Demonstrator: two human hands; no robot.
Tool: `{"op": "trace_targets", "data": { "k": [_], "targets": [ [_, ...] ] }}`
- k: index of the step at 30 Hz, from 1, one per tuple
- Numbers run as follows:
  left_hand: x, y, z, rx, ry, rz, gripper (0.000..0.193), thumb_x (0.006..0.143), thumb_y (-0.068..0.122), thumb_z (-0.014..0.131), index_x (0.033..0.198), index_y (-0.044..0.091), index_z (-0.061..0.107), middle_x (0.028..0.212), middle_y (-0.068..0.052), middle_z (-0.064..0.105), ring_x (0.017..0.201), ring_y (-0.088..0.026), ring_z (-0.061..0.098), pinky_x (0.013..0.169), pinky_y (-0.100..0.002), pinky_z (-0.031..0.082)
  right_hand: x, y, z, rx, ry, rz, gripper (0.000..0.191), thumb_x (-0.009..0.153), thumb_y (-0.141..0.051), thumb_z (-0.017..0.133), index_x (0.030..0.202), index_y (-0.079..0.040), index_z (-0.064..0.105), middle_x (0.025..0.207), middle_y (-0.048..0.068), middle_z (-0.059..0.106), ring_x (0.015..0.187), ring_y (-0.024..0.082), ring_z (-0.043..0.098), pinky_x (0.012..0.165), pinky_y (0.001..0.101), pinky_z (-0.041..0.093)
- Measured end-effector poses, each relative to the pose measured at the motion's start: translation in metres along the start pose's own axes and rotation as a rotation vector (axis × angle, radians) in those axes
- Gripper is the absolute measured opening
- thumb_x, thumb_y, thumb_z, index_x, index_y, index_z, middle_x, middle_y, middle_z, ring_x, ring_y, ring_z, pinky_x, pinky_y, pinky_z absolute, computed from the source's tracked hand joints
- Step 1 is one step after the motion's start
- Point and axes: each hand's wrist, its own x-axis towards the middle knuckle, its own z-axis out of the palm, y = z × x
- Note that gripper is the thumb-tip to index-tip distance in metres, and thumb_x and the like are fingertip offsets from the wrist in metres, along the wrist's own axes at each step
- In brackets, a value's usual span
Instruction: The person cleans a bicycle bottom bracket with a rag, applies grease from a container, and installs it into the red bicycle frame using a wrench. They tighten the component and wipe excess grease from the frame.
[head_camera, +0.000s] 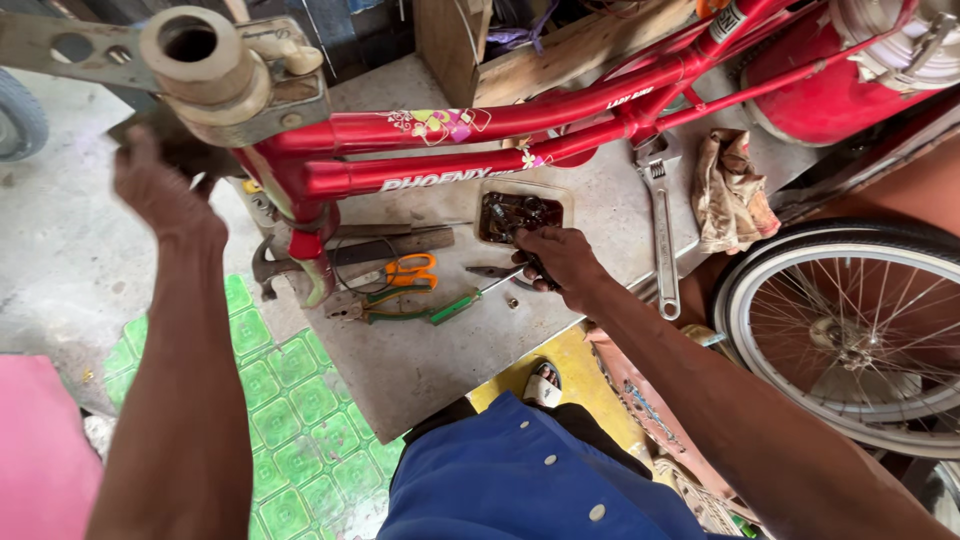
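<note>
Head view, on the tabletop:
Right hand: grip closed around a dark tool, its end inside the small tray of dark grease.
Left hand: lifted at the red bicycle frame, pressing a dark rag under the bottom bracket shell; fingers hidden, grip cannot be told.
Nearby: green screwdriver, orange scissors, adjustable wrench.

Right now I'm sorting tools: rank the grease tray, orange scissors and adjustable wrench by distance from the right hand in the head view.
1. grease tray, just beyond the right hand.
2. adjustable wrench, to its right.
3. orange scissors, to its left.
</note>
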Motion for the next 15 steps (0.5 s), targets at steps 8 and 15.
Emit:
{"op": "trace_targets", "data": {
  "k": [8, 15],
  "targets": [
    [-0.152, 0.096, -0.071, -0.021, 0.197, 0.143, 0.027, 0.106, 0.03, 0.055, 0.115, 0.006, 0.065, 0.109, -0.007, 0.07, 0.096, -0.021, 0.07, 0.076, -0.036, 0.06, -0.042, 0.006, 0.0, 0.174, -0.019, 0.084, 0.022, 0.098, -0.025, 0.066, 0.102, -0.003, 0.063, 0.09, 0.014, 0.072, 0.065, 0.017, 0.062, 0.051, 0.031, 0.048],
    [-0.297, 0.089, -0.086, 0.566, 0.078, 0.385, 0.023, 0.112, 0.016, 0.048, 0.114, 0.003, 0.067, 0.114, -0.007, 0.068, 0.104, -0.017, 0.065, 0.094, -0.031, 0.054, -0.083, 0.004, -0.012, 0.32, -0.128, 0.113, 0.033, 0.096, -0.027, 0.06, 0.12, -0.005, 0.062, 0.102, 0.011, 0.072, 0.083, 0.02, 0.069, 0.068, 0.0364, 0.052]
  ]
}}
